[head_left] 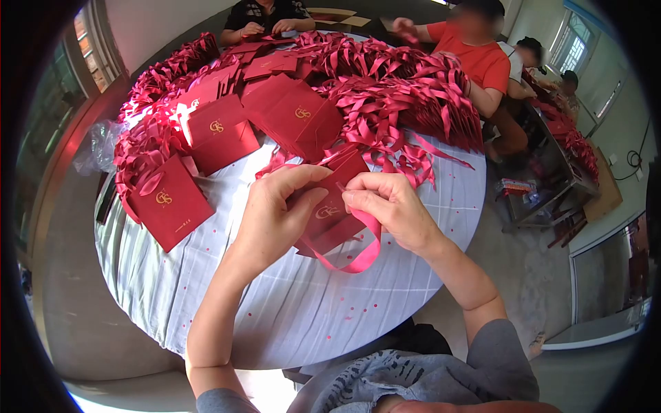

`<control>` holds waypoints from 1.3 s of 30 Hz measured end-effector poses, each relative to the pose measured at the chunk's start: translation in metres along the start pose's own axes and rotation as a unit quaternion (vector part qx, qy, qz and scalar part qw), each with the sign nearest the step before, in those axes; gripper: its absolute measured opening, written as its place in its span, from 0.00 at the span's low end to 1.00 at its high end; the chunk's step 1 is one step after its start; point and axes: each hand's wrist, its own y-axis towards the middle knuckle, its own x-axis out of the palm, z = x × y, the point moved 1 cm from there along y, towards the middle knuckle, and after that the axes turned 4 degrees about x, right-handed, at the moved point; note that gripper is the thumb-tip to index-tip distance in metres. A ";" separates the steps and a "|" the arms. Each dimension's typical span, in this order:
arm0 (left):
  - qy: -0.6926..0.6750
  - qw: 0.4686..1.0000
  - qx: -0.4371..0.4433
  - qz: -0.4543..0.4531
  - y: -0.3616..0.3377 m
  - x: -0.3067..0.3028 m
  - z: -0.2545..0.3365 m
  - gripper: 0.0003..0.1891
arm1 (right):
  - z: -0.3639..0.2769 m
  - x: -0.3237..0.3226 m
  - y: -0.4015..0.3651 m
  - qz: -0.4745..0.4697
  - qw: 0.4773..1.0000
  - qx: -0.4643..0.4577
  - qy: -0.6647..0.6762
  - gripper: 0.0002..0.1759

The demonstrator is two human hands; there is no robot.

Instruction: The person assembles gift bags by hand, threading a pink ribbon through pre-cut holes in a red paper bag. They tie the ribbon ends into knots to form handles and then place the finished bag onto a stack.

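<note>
A small red paper gift bag (339,227) with a gold logo is in front of me, over the table. My left hand (279,210) is closed at its upper left edge, with thumb and index finger bent against the bag. A pinkish-red ribbon (365,258) hangs from the bag in a loop. Its end is pinched between the thumb and index finger of my right hand (392,206), just over the bag's right side. My left fingertips are partly hidden. Just beyond my hands lies a stack of flat red bags (296,113).
Heaps of bags with ribbon handles (399,82) cover the far part of the round table (275,330). More bags stand at left (169,206), near a clear plastic bag (100,148). Two people sit across the table; others work at a side table (561,131).
</note>
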 end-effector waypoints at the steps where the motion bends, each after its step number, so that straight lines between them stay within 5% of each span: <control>1: 0.000 1.000 0.002 0.001 -0.001 0.000 0.001 0.11 | 0.003 0.000 0.001 0.010 1.000 -0.011 0.025 0.09; 10: 0.172 0.979 0.111 0.010 -0.006 0.005 0.016 0.12 | 0.004 0.012 -0.003 0.084 0.995 -0.040 -0.023 0.07; 21: 0.186 0.974 0.125 -0.012 -0.007 0.005 0.019 0.15 | 0.001 0.012 0.004 0.098 0.976 -0.127 -0.147 0.02; 27: 0.232 0.958 0.161 -0.042 -0.009 -0.002 0.043 0.14 | -0.011 0.014 -0.014 0.186 0.887 -0.323 -0.274 0.20; 35: 0.282 0.937 0.017 -0.208 -0.014 -0.001 0.047 0.19 | 0.001 -0.003 -0.012 0.121 0.851 -0.366 -0.356 0.17; 39: 0.279 0.942 0.032 -0.183 -0.018 0.005 0.047 0.20 | 0.002 -0.010 0.007 0.012 0.851 -0.338 -0.402 0.17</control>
